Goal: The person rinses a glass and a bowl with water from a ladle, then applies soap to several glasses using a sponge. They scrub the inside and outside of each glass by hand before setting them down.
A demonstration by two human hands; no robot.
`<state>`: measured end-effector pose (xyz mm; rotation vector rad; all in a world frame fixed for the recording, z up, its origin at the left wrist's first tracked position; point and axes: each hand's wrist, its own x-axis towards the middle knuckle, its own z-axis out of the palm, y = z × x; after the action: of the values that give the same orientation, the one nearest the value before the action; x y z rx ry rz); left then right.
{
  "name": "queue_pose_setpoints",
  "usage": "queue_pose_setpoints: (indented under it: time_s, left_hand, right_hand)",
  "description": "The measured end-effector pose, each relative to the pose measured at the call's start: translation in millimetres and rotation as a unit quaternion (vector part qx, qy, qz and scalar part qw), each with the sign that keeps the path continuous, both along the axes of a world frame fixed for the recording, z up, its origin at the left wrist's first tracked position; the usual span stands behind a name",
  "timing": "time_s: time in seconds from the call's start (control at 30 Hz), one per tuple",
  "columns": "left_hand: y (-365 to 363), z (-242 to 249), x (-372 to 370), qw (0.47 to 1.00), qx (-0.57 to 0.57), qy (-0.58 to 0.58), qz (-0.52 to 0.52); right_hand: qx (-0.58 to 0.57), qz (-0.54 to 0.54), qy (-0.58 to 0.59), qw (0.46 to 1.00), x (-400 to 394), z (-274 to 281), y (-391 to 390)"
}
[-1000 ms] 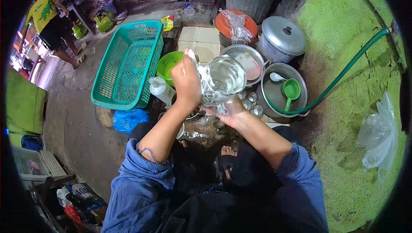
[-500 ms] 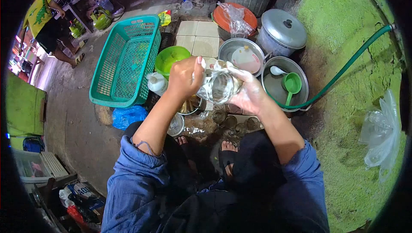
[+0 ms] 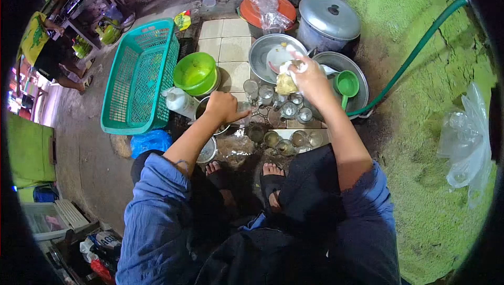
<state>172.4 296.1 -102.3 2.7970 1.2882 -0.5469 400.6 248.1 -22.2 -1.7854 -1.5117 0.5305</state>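
Note:
My left hand [image 3: 222, 109] is closed, low over the tiles, with a clear glass mug [image 3: 243, 110] at its thumb side; the handle is hidden in the fingers. My right hand [image 3: 310, 79], white with suds, grips a foamy yellowish sponge [image 3: 286, 84] above the glassware. Under the sponge, several clear glasses [image 3: 265, 94] stand close together on the tiles. Nearer my feet is another group of glass mugs [image 3: 299, 138]. Just left of my left hand is a white bottle [image 3: 180, 102], beside a bright green bowl [image 3: 195, 73].
A teal basket [image 3: 110, 107] stands at the left. Behind are a metal basin [image 3: 257, 60], a lidded pot [image 3: 329, 17] and an orange-lidded tub [image 3: 247, 11]. A pot at right holds a green dipper [image 3: 346, 83]; a green hose [image 3: 415, 56] runs into it. Another person [image 3: 39, 43] stands far left.
My hands have moved apart. The left has lowered with the glass mug, and the right has drawn off to the right with the sponge. The view has shifted, revealing more glasses.

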Motion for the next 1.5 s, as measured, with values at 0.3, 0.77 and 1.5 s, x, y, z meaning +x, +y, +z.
queue_pose_setpoints:
  time_s: [0.3, 0.77, 1.5]
  left_hand:
    - [14.6, -94.1, 44.0, 0.98, -0.118, -0.065, 0.144]
    - [25.5, -292.7, 83.1, 0.954, -0.18, -0.186, 0.148]
    - [13.2, -331.8, 94.3, 0.944, -0.245, -0.15, 0.163]
  right_hand:
    - [0.024, -0.06, -0.067, 0.996, 4.8, 23.9, -10.8]
    - [0.192, -0.05, -0.277, 0.94, 24.1, 2.5, -4.0]
    - [0.04, -0.027, -0.055, 0.997, -5.2, 35.4, 1.9]
